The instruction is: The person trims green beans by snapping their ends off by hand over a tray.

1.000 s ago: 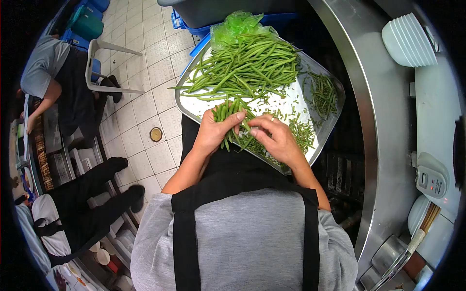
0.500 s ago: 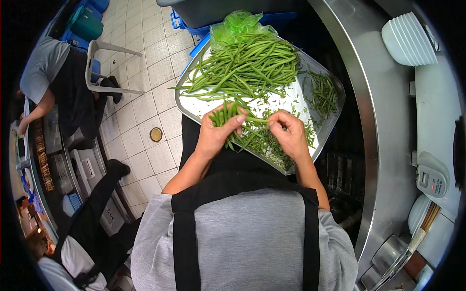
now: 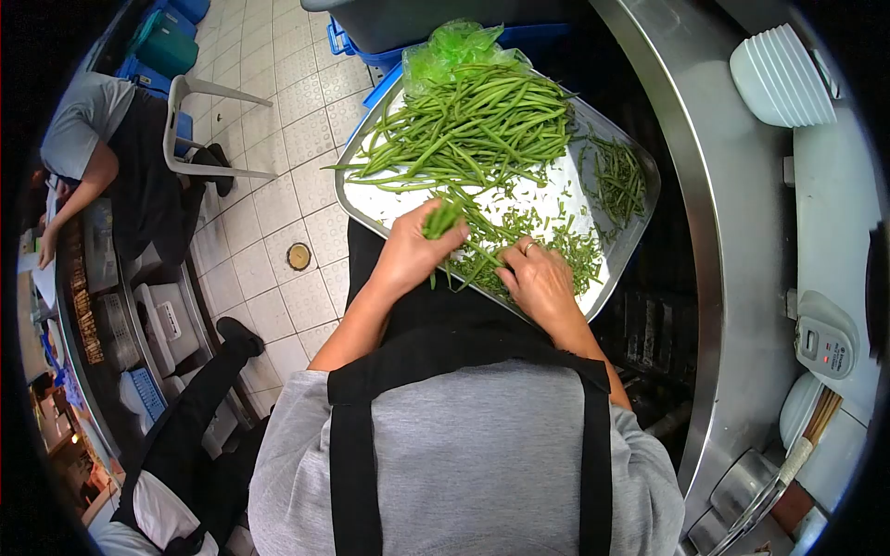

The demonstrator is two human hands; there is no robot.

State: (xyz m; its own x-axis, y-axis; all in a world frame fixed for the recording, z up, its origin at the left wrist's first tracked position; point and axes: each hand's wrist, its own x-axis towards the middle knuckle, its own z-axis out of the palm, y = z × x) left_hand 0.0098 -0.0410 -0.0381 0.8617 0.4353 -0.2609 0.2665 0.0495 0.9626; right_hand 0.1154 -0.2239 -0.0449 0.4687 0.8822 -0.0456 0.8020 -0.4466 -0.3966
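Observation:
My left hand (image 3: 413, 248) is closed round a bunch of green beans (image 3: 443, 220) over the near edge of a metal tray (image 3: 603, 301). Just right of it, my right hand (image 3: 540, 281) pinches the end of a bean above short cut bits (image 3: 579, 252). A large pile of long green beans (image 3: 482, 125) covers the far part of the tray, beside a green plastic bag (image 3: 454, 51). Darker thin beans (image 3: 619, 181) lie in the tray's right corner.
At left, one person (image 3: 88, 120) leans over a counter near a pale chair (image 3: 176, 120); another person (image 3: 162, 505) is lower left. A steel counter edge (image 3: 691, 139) curves along the right, with stacked white bowls (image 3: 779, 79) and a rice cooker (image 3: 825, 343) beyond.
My right hand has dropped toward the tray and slightly left since half a second ago. My left hand has turned a little with its bunch. Both people at left have shifted.

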